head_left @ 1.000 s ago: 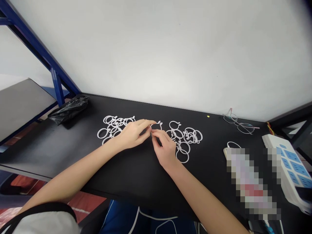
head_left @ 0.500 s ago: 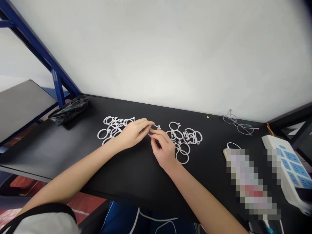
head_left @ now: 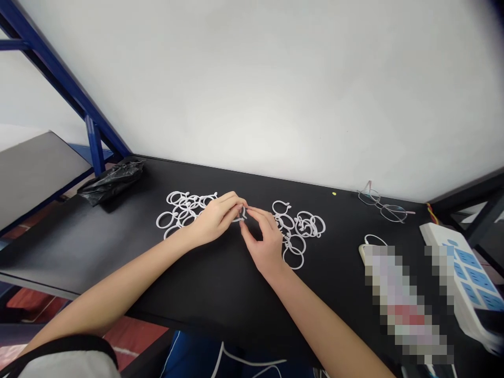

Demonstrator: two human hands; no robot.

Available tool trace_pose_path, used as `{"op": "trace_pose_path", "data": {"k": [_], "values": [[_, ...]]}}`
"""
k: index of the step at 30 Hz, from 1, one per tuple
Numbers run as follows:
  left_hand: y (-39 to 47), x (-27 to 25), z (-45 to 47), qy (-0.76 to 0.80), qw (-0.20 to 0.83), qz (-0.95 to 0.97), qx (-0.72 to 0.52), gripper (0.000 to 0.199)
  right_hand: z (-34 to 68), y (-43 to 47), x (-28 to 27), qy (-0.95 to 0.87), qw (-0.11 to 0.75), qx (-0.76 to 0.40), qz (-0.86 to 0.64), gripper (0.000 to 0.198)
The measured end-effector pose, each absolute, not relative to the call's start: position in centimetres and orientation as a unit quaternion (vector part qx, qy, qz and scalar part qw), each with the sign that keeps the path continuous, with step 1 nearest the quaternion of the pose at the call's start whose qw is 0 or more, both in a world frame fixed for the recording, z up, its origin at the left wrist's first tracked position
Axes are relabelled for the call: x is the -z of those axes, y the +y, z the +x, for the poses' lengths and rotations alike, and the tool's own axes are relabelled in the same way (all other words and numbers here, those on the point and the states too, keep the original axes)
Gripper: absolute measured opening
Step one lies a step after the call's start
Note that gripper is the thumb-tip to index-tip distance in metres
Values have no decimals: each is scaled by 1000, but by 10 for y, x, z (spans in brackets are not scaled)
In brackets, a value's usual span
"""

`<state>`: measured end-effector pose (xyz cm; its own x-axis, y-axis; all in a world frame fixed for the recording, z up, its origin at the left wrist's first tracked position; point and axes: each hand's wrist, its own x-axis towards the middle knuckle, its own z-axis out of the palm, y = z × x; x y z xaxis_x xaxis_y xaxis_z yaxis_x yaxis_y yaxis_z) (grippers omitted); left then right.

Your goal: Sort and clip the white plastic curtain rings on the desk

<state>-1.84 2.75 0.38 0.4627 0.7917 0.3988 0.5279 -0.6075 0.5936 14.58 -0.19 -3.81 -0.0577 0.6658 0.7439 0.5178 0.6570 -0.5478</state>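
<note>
Between my fingertips, above the middle of the black table, is a white plastic ring (head_left: 243,212) with a small clip end; part of it is hidden by my fingers. My left hand (head_left: 219,216) pinches it from the left. My right hand (head_left: 263,235) grips it from the right with thumb and index finger. Beside my left hand lies a loose pile of white rings (head_left: 181,211). Another group of white rings (head_left: 301,226) is spread just right of my right hand, some overlapping.
A crumpled black plastic bag (head_left: 112,182) lies at the back left of the table (head_left: 189,286). On the right are eyeglasses (head_left: 381,206), a blurred-out phone (head_left: 405,299) on a cable, and a white power strip (head_left: 468,278) with blue sockets. A white wall stands behind.
The ring between my hands has turned, and its clip end now shows upright between my fingertips. My right fingers have opened slightly around it. The piles look the same.
</note>
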Motion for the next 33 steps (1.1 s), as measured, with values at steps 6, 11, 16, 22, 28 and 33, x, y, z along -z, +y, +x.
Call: {"op": "trace_pose_path", "data": {"k": [6, 11, 16, 22, 28, 33], "values": [[28, 1, -13, 411, 333, 755, -389, 26, 145, -1, 40, -729, 563, -77, -382, 16], [29, 6, -11, 408, 442, 688, -406, 26, 145, -1, 39, -724, 568, -79, -384, 17], [29, 7, -10, 411, 490, 653, -406, 27, 145, -3, 38, -713, 581, -81, -385, 17], [22, 5, -6, 432, 427, 693, -388, 32, 145, -5, 36, -704, 598, -94, -372, 17], [20, 7, -9, 416, 302, 757, -403, 27, 144, -8, 32, -702, 602, -117, -362, 17], [22, 13, -15, 376, 244, 786, -425, 26, 142, -11, 31, -697, 612, -134, -348, 18]]}}
